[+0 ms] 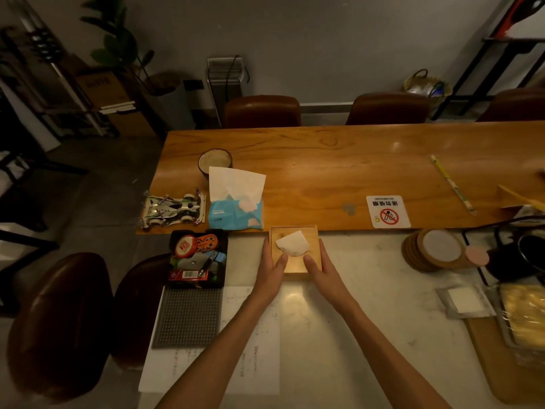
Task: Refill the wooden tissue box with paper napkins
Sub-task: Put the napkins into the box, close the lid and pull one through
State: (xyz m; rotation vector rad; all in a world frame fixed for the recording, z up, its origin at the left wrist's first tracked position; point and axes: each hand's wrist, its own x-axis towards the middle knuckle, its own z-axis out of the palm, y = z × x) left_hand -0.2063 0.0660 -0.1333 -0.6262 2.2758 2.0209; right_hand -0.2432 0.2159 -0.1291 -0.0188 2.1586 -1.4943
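Note:
The square wooden tissue box (295, 264) sits on the white marble counter, just in front of the wooden table's near edge. A white napkin (292, 245) sticks out of the round hole in its lid. My left hand (269, 268) grips the box's left side with the thumb on the lid. My right hand (321, 268) holds the right side the same way. A blue pack of paper napkins (234, 215) lies on the wooden table to the upper left, with one white sheet standing up out of it.
A black tray (197, 258) of small items and a grey mat (188, 317) lie left of the box. A toy race car (171, 209) and a cup (215, 160) stand near the pack. Stacked coasters (436, 249), a kettle and a no-smoking sign (387, 211) are to the right.

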